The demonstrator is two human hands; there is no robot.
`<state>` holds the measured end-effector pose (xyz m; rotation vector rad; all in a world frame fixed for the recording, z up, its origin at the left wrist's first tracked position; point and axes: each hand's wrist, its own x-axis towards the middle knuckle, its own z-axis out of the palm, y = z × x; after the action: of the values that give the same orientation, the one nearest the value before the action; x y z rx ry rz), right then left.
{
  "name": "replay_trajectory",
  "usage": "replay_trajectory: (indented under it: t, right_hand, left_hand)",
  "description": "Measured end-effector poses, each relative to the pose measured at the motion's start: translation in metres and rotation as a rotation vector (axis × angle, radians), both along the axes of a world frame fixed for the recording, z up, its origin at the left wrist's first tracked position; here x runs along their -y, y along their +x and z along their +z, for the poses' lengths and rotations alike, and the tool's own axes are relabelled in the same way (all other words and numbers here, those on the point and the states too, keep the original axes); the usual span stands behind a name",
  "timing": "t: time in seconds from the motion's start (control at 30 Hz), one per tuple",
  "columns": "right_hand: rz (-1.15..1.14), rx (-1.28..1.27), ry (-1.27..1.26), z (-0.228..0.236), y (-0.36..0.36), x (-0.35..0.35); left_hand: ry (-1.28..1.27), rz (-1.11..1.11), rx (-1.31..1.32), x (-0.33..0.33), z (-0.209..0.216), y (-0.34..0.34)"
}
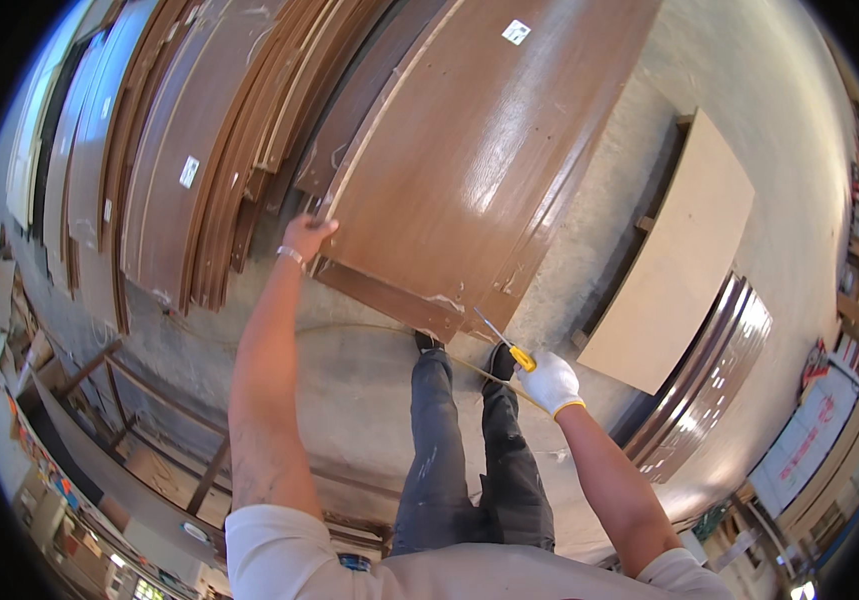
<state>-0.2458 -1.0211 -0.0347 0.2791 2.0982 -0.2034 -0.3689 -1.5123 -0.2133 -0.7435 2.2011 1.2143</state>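
1. Bare left hand (304,238) curls its fingers around the edge of a glossy brown wooden panel (469,150) leaning among stacked boards.
2. White-gloved right hand (549,382) clenches a yellow-handled screwdriver (505,343) near the panel's lower corner.

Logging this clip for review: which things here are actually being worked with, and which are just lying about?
In use:
- left hand, bare, gripping the corner of the big brown panel
- right hand, white-gloved, holding a yellow-handled tool at the panel's lower edge

Lying about:
- stacked brown boards
- pale board
- curved brown strips
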Motion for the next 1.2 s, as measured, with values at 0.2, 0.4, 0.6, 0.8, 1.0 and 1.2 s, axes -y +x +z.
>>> replay_trajectory:
  t: [0.2,0.4,0.6,0.8,1.0,1.2]
  right_hand:
    - [-0.031,0.042,-0.004,0.019,-0.02,0.004]
    - [0.013,0.001,-0.039,0.016,-0.022,-0.004]
    - [0.048,-0.016,-0.05,-0.001,-0.007,-0.015]
    - [0.215,0.152,-0.085,-0.021,0.036,-0.011]
    - [0.24,0.207,-0.055,-0.016,0.096,-0.019]
    - [0.007,-0.132,0.044,0.007,0.019,-0.069]
  left_hand:
    - [0.219,0.264,0.055,-0.049,0.011,0.083]
    - [0.451,0.822,0.247,-0.087,-0.035,0.191]
    - [0.489,1.311,0.107,-0.112,-0.082,0.286]
    - [0.962,1.391,0.248,-0.27,-0.067,0.34]
    - [1.075,1.425,0.156,-0.31,-0.046,0.324]
    - [0.816,1.327,0.017,-0.262,0.05,0.352]
